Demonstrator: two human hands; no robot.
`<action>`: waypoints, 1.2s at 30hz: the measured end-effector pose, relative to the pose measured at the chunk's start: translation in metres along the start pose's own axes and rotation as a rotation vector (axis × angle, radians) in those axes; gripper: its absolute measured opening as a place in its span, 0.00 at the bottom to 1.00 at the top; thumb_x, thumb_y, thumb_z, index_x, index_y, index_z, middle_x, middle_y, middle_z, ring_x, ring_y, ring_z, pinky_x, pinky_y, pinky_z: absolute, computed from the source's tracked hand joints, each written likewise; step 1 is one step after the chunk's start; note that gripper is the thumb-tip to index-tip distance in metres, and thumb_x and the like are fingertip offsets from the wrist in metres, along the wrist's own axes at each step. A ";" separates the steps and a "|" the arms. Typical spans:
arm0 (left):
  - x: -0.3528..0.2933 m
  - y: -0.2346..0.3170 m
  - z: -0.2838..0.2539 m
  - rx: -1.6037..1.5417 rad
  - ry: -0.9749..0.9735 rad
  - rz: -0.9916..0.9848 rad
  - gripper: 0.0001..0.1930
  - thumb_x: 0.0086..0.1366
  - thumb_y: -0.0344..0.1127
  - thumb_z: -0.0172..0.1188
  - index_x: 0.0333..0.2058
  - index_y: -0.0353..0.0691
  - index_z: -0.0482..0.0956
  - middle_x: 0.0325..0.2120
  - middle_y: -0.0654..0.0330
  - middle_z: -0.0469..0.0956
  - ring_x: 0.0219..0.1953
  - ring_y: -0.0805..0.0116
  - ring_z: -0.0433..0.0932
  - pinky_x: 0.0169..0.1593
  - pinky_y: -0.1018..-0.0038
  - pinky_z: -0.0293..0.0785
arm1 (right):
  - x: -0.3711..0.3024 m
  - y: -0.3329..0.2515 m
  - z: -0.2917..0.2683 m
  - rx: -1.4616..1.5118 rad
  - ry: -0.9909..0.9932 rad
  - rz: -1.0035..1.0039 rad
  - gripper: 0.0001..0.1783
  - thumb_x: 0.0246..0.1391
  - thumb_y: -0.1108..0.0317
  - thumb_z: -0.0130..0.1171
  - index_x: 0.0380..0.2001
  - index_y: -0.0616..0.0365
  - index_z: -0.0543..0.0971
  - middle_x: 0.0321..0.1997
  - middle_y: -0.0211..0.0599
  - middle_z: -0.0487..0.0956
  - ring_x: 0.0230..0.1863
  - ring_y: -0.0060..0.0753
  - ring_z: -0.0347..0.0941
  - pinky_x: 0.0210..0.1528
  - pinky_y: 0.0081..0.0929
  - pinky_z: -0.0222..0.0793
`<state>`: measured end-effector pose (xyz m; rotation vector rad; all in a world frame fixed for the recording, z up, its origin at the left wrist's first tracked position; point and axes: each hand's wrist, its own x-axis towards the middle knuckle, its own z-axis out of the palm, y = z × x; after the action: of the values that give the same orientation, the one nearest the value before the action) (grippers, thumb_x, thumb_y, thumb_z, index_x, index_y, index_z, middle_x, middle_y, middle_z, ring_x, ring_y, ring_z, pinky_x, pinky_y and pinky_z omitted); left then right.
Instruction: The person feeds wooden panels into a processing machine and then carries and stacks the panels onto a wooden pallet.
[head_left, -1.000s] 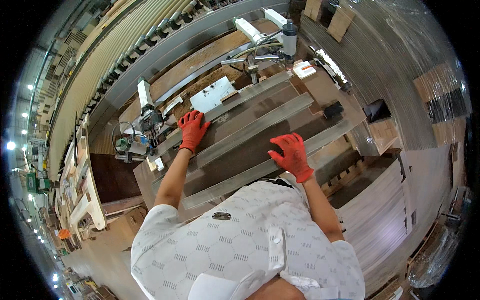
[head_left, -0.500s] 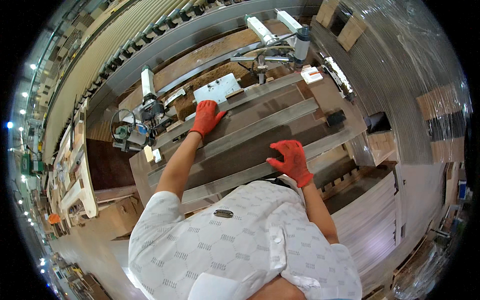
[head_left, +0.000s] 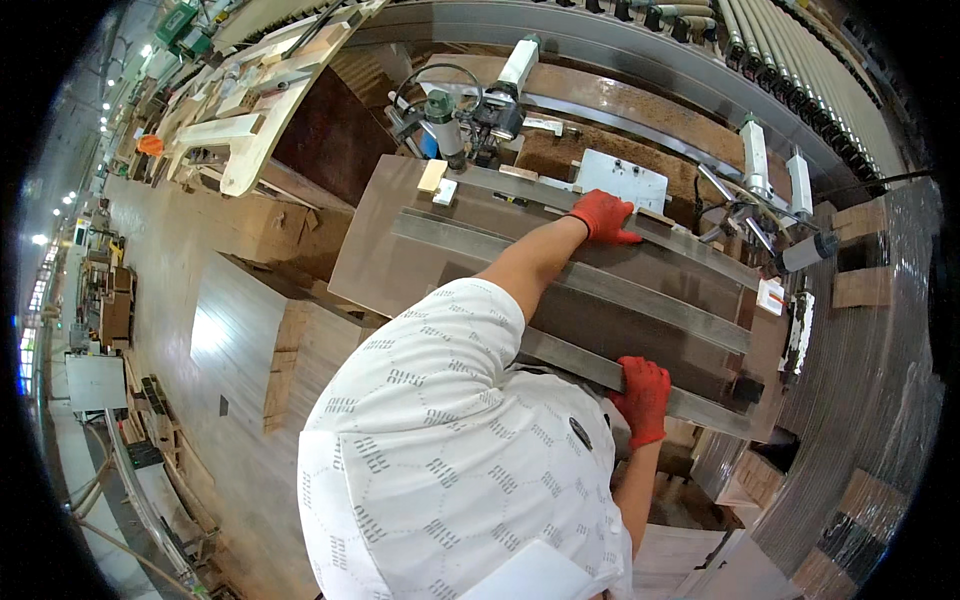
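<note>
A brown workbench (head_left: 375, 240) carries long grey strips. My left hand (head_left: 604, 217), in a red glove, lies at the far strip (head_left: 690, 248), beside a pale metal plate (head_left: 622, 180) with dark bolts. Its fingers reach the plate's near edge and its thumb is spread apart. My right hand (head_left: 643, 400), also red-gloved, is closed over the near strip (head_left: 570, 360) close to my body; its fingertips are partly hidden. Between my hands runs the middle strip (head_left: 640, 297), which neither hand touches.
A machine head with a grey-green motor (head_left: 445, 130) stands at the bench's far left; another motor (head_left: 808, 252) is at the right. White blocks (head_left: 444, 192) lie at the left end. A wood-laden table (head_left: 240, 130) stands left, film-wrapped stacked boards (head_left: 880, 340) right, grey-white panels (head_left: 240, 330) lower left.
My view has turned and shifted left, showing more floor there. My right hand has gone from open above the bench to closed over the near strip. My left hand stays by the metal plate.
</note>
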<state>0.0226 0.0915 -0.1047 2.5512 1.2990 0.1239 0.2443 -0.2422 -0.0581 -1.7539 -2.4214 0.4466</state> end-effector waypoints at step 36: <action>0.012 -0.001 0.003 0.009 -0.040 0.010 0.42 0.64 0.80 0.56 0.47 0.39 0.85 0.41 0.46 0.89 0.44 0.44 0.88 0.50 0.51 0.83 | 0.009 -0.005 -0.005 0.038 0.153 -0.010 0.37 0.29 0.64 0.84 0.50 0.42 0.83 0.44 0.28 0.84 0.50 0.42 0.80 0.53 0.43 0.70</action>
<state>0.0292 0.1012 -0.1083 2.5547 1.2749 0.0683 0.2384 -0.2339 -0.0527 -1.6932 -2.3007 0.3409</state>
